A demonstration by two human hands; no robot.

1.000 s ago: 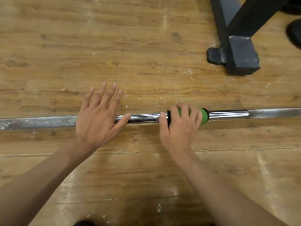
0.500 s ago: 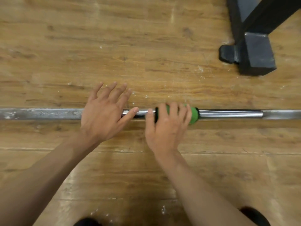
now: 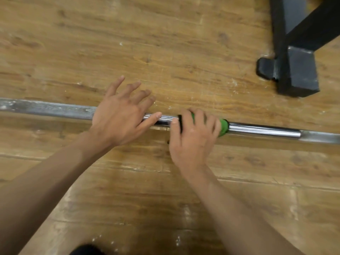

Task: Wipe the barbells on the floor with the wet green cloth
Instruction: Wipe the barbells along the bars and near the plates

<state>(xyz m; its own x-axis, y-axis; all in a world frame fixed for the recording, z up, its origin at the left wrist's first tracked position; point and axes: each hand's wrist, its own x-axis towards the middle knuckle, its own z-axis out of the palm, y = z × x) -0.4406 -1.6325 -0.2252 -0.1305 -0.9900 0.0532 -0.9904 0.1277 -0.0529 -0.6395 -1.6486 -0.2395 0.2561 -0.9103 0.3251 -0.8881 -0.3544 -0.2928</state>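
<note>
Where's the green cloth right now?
Head view, right of centre: the green cloth is wrapped round the barbell, gripped by the right hand. The left hand rests on the same barbell just to its left.

Right hand (image 3: 193,142) with green cloth (image 3: 223,127) sits further left along the barbell (image 3: 263,129) than 1 s ago; more bare bright shaft shows right of the cloth. Most of that slide falls in the first 0.5 s. Gap between the 2 thumbs shrinks to a short strip of bar. Left hand (image 3: 119,116): fingers (image 3: 136,87), straight and close 1 s ago, now fan out and bend. View rolls: bar slopes down to the right, black frame foot (image 3: 298,70) shifts right.
</note>
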